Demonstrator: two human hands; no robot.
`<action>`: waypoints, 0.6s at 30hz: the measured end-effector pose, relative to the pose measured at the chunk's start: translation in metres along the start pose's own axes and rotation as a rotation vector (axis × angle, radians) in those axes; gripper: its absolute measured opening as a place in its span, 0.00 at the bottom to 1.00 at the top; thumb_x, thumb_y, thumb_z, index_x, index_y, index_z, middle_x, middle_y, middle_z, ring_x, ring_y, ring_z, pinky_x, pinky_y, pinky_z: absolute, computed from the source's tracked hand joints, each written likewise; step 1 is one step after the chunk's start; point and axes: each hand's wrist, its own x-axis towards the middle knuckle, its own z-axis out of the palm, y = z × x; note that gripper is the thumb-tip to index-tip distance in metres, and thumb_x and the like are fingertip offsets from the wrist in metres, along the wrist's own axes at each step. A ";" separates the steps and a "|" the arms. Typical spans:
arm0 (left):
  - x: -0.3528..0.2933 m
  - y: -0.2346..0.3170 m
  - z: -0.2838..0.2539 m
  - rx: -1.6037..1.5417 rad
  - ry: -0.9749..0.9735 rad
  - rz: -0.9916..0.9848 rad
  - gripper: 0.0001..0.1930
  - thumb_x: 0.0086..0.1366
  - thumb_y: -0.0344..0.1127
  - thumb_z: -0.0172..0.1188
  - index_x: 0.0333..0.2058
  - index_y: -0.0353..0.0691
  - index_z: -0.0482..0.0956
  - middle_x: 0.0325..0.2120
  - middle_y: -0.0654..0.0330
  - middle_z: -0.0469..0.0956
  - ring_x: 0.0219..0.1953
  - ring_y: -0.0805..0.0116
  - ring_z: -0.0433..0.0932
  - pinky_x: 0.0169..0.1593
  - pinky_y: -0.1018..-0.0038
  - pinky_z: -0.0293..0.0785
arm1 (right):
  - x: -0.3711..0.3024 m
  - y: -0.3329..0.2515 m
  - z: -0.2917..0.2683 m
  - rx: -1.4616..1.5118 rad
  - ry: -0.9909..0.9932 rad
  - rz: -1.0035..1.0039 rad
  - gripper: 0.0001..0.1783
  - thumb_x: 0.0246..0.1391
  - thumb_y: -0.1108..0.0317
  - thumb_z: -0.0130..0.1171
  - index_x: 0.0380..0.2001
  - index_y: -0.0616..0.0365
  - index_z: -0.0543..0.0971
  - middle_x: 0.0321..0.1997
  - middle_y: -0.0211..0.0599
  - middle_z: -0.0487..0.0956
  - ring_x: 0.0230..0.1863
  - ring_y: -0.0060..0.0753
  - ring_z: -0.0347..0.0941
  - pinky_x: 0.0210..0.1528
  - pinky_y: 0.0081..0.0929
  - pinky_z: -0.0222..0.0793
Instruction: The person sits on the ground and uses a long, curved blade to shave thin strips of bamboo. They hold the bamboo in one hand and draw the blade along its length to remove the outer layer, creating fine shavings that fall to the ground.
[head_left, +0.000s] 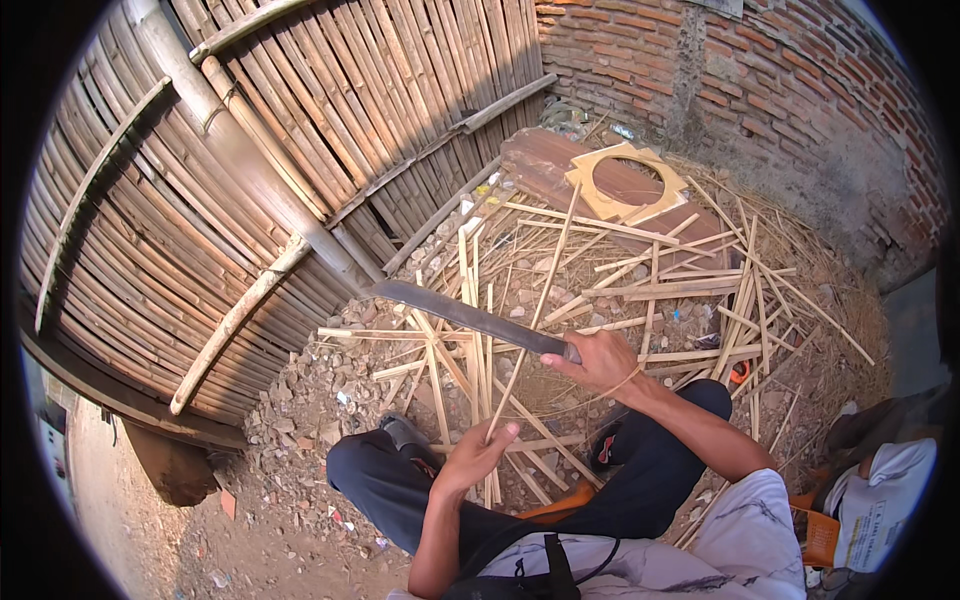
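My right hand (pixel 598 362) is closed round the handle of a machete (pixel 460 313), whose long dark blade points to the left and slightly away from me. My left hand (pixel 472 458) grips the near end of a thin bamboo strip (pixel 548 280). The strip slants up and away from me, and the blade crosses it near the machete's handle. Below and around both hands lie many split bamboo strips (pixel 690 288), scattered over stony ground. My bent knees are spread on either side of them.
A slatted bamboo wall (pixel 400 80) rises on the left, and a brick wall (pixel 800 110) stands behind on the right. A brown board (pixel 535 160) carries a yellowish cut-out panel (pixel 598 200) with a round hole. A white sack (pixel 880 510) lies at the lower right.
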 end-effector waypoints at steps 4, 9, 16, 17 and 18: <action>0.010 -0.004 0.005 0.205 0.097 0.070 0.27 0.77 0.53 0.58 0.35 0.29 0.78 0.20 0.62 0.70 0.25 0.71 0.66 0.30 0.66 0.64 | -0.028 -0.024 0.031 0.017 -0.162 0.017 0.36 0.65 0.34 0.57 0.36 0.64 0.84 0.14 0.50 0.76 0.18 0.57 0.78 0.26 0.50 0.75; 0.014 -0.001 0.019 0.350 0.307 0.154 0.28 0.75 0.54 0.60 0.35 0.26 0.78 0.16 0.49 0.71 0.20 0.57 0.69 0.29 0.58 0.67 | -0.031 -0.028 0.049 0.050 -0.202 0.064 0.36 0.65 0.34 0.56 0.40 0.64 0.84 0.16 0.51 0.78 0.20 0.59 0.79 0.29 0.54 0.75; -0.032 -0.026 0.015 0.366 0.199 0.033 0.28 0.76 0.55 0.57 0.36 0.27 0.77 0.20 0.41 0.72 0.23 0.48 0.71 0.32 0.55 0.69 | 0.013 0.056 0.010 0.049 0.081 0.273 0.38 0.66 0.34 0.55 0.33 0.65 0.86 0.15 0.51 0.75 0.21 0.54 0.77 0.29 0.50 0.70; -0.044 -0.023 0.015 0.372 0.174 -0.005 0.28 0.76 0.55 0.57 0.36 0.27 0.77 0.20 0.41 0.72 0.23 0.46 0.71 0.33 0.55 0.69 | 0.019 0.071 -0.002 -0.012 0.098 0.294 0.38 0.66 0.33 0.55 0.31 0.65 0.86 0.15 0.52 0.75 0.21 0.54 0.77 0.30 0.50 0.70; -0.055 -0.022 0.014 0.375 0.143 -0.043 0.28 0.76 0.55 0.57 0.35 0.27 0.76 0.20 0.41 0.73 0.23 0.44 0.72 0.33 0.54 0.69 | 0.025 0.088 -0.017 -0.063 0.094 0.348 0.43 0.65 0.30 0.53 0.30 0.68 0.86 0.18 0.58 0.77 0.25 0.59 0.79 0.32 0.53 0.71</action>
